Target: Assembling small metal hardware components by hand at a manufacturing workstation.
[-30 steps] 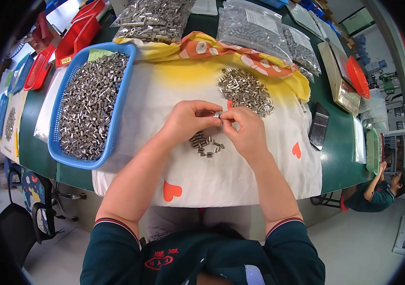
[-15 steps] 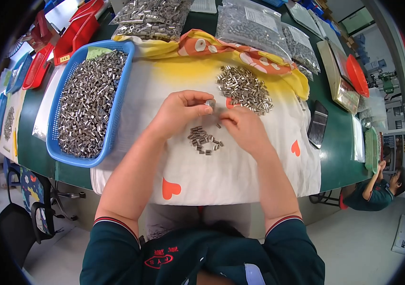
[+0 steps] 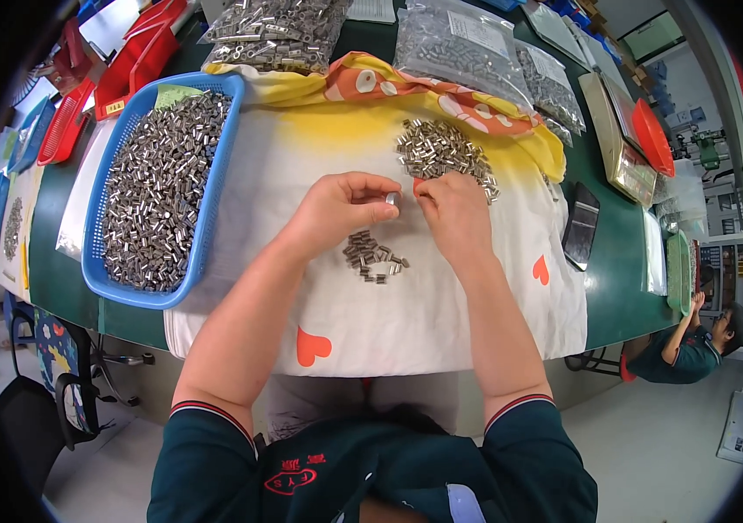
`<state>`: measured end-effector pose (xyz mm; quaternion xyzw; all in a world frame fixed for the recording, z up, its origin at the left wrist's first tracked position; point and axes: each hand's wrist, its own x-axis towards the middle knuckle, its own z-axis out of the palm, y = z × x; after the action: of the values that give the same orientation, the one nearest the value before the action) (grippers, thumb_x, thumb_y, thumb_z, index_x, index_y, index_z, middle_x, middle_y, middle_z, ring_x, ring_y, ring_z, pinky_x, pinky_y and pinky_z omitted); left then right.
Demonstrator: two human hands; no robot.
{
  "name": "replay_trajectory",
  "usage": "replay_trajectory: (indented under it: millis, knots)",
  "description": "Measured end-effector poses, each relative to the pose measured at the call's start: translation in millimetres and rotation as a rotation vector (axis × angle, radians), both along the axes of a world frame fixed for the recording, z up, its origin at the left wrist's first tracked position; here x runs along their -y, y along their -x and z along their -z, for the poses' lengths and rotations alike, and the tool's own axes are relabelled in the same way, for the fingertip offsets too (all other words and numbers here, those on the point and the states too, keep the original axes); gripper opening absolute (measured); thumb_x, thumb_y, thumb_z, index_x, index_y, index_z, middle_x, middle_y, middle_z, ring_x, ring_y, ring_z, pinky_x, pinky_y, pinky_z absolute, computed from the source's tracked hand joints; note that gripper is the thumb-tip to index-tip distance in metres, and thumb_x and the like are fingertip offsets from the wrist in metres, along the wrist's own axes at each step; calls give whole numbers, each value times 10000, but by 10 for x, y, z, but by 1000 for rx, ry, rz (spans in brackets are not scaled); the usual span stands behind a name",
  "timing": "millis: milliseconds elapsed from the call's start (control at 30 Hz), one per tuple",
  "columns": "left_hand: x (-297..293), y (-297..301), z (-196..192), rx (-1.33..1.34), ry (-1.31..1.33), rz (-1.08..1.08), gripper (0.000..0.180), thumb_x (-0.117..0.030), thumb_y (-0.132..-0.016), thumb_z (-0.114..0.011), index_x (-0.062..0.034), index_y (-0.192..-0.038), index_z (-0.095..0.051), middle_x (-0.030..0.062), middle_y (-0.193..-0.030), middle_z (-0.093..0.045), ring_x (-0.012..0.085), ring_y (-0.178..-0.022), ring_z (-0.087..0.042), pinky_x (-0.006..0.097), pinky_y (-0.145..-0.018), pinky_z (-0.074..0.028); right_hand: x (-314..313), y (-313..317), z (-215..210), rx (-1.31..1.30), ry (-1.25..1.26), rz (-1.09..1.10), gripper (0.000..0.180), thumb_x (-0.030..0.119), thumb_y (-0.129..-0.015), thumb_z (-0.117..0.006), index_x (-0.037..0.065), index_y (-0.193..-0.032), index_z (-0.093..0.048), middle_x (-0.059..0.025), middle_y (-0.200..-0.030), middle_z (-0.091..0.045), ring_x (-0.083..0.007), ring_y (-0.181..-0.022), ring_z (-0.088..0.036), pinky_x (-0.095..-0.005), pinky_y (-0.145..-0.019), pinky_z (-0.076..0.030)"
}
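A small metal sleeve (image 3: 391, 199) sat pinched between the fingertips of the left hand (image 3: 341, 209), held above the cloth (image 3: 441, 305) at the middle of the table (image 3: 616, 288). The right hand (image 3: 452, 213) met it from the other side, its fingertips closed in against the same piece or one like it; whether that hand gripped a second part could not be told. The sleeve looked light, rigid and smooth, likely to slip or roll if let go, so the sides of its short barrel seemed the surest place to hold it.

Just below the grip lay a small cluster (image 3: 373, 255) of like sleeves on the white cloth, which was printed with orange hearts. Beyond the grip, away from the person and slightly to the right, a larger pile (image 3: 441, 152) rested on the yellow part of the cloth. Well to the left of the grip stood a blue basket (image 3: 214, 192) heaped with the same parts. Farther off, past the pile, clear bags (image 3: 463, 48) of parts lined the far edge. To the right of the grip a dark phone (image 3: 581, 227) lay on the green top, with a scale (image 3: 616, 139) beyond it. A second person (image 3: 694, 344) sat low at the far right.
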<state>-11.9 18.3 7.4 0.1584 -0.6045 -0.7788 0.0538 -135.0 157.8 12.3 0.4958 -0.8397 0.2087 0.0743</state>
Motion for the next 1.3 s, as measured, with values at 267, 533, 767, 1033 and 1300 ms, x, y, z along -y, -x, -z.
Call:
replay_trajectory:
  millis: [267, 533, 767, 1033, 1300]
  knots:
    - [-4, -6, -16, -5, -15, -3, 269, -32, -758, -625, 17, -1018, -574, 26, -876, -614, 61, -777, -562, 191, -681, -451, -65, -96, -115, 951, 285, 59, 93, 19, -726, -598, 32, -818, -597, -23, -734, -575, -119, -687, -526, -244, -631, -410]
    - [-25, -6, 1, -41, -41, 8, 274, -28, -749, -630, 24, -1013, -575, 34, -872, -619, 66, -780, -566, 194, -698, -455, -75, -177, -200, 779, 287, -145, 106, -7, -722, -598, 21, -824, -607, -19, -743, -579, -91, -676, -517, -223, -610, -412]
    - [-50, 14, 46, -23, 12, -14, 272, -25, -749, -631, 30, -1011, -581, 35, -858, -622, 65, -766, -562, 197, -687, -456, -34, -251, -134, 150, 267, -211, 88, -1, -708, -598, 15, -794, -605, -55, -746, -593, -137, -678, -554, -253, -600, -430]
    - [-62, 12, 19, -15, 11, 6, 268, -41, -740, -651, 25, -994, -597, 41, -860, -623, 68, -768, -562, 207, -691, -460, -112, -162, -222, 694, 188, -142, 90, 26, -716, -614, 3, -801, -600, -36, -749, -602, -112, -650, -533, -229, -614, -427]
    - [-41, -2, -31, 48, 90, 71, 278, 19, -734, -633, 40, -1006, -581, 49, -876, -614, 78, -771, -570, 200, -690, -471, -129, -66, -200, 924, 92, -123, 83, 18, -746, -595, 13, -828, -608, 4, -751, -585, -64, -672, -510, -211, -624, -424]
